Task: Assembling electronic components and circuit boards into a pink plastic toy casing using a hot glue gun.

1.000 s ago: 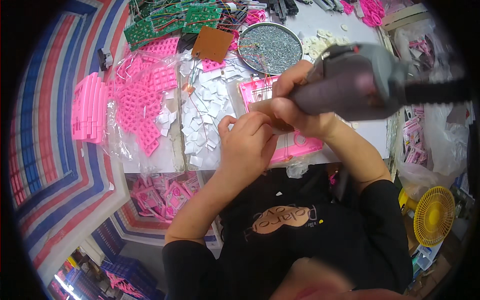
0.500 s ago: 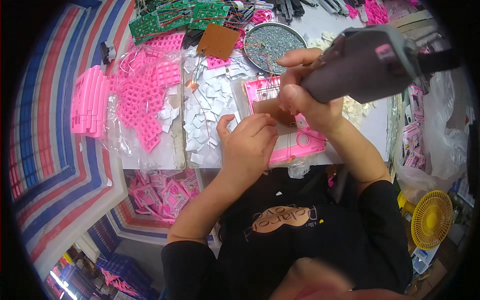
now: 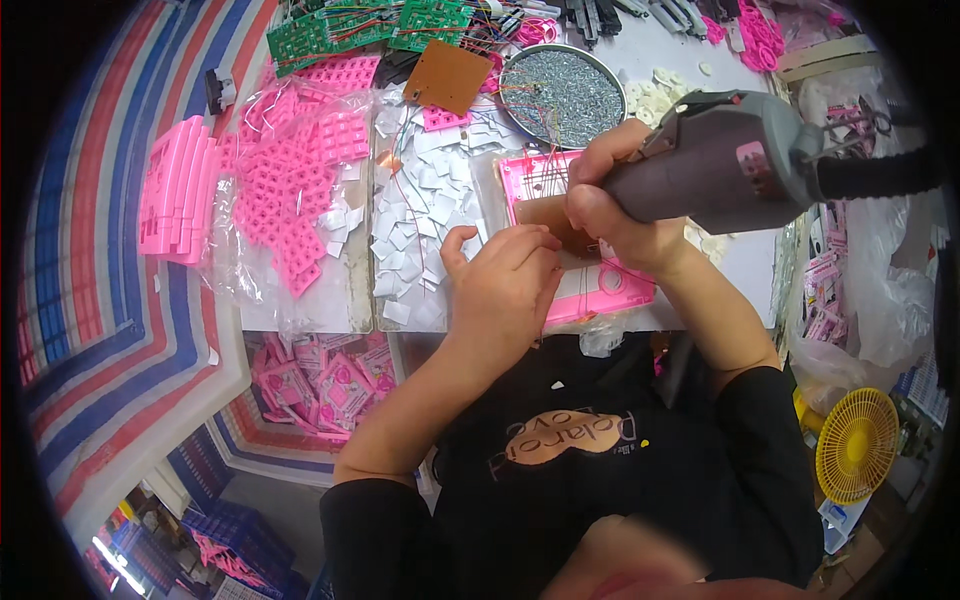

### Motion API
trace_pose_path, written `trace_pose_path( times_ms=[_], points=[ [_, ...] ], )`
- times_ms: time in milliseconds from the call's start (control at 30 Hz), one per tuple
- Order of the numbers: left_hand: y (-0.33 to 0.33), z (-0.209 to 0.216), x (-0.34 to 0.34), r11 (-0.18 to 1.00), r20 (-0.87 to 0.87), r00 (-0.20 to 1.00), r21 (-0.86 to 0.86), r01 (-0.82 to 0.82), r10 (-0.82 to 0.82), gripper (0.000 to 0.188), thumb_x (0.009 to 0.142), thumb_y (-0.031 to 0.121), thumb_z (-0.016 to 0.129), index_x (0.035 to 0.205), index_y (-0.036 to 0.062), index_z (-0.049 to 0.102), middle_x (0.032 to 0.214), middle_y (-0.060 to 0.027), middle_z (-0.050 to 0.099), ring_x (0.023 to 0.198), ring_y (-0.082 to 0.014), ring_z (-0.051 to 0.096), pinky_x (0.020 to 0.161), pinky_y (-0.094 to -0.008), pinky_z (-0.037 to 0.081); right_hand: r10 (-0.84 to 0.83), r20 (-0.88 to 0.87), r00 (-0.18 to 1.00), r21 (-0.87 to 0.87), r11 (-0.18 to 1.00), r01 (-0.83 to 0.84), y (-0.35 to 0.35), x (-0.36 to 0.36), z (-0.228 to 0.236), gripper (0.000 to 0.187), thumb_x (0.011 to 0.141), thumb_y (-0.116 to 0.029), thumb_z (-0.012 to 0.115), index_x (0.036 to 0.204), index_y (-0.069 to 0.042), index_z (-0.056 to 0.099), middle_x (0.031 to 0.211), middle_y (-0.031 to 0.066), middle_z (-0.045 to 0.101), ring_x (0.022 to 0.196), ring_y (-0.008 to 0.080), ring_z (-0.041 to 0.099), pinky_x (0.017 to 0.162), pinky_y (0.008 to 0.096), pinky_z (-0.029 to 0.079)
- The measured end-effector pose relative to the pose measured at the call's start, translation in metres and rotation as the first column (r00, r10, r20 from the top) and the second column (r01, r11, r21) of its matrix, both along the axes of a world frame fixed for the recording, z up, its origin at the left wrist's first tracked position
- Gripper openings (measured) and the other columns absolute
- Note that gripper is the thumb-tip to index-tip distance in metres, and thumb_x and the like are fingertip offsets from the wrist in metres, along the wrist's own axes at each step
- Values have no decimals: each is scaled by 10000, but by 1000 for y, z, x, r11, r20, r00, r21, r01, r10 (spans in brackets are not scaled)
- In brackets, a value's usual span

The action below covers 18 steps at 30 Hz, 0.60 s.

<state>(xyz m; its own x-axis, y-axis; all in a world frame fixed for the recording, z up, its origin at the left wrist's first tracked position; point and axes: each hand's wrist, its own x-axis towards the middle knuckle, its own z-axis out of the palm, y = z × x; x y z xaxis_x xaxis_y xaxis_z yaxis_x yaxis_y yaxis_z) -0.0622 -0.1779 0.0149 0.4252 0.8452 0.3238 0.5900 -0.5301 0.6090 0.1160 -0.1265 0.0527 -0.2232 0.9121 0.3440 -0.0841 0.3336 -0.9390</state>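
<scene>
My right hand (image 3: pixel 618 205) grips a grey electric screwdriver (image 3: pixel 725 165) whose black cable runs off to the right. Its tip points down at a brown circuit board (image 3: pixel 548 215) lying in a pink plastic casing (image 3: pixel 600 290) on the white table. My left hand (image 3: pixel 500 285) rests with bent fingers on the casing's near left side, its fingertips at the board's edge. Thin wires cross the casing's far end.
A round metal dish of screws (image 3: pixel 562 95) stands behind the casing. White square pieces (image 3: pixel 420 215) and bagged pink parts (image 3: pixel 295 190) lie to the left, green circuit boards (image 3: pixel 350 25) at the back. A yellow fan (image 3: pixel 855 445) sits at the lower right.
The screwdriver in my right hand has swung down and nearer to the board. My left hand has shifted slightly along the casing.
</scene>
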Motion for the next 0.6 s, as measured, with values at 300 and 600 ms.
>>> trace_pose_path(
  times_ms=[300,600],
  points=[
    [19,11,5,1000,264,964,3,29,-28,172,779,62,800,856,89,648,1114,-66,729,965,-227,683,916,-415,386,109,-370,923,12,994,-112,1,9,17,367,932,-32,640,1266,44,507,666,21,566,543,86,557,482,239,442],
    [34,3,16,956,307,921,244,166,-239,228,745,9,775,868,46,586,1051,-80,703,904,-266,679,809,-393,486,114,-440,890,9,992,-123,-5,11,27,398,934,-72,652,1278,43,488,664,35,566,536,104,559,474,252,438]
  ],
)
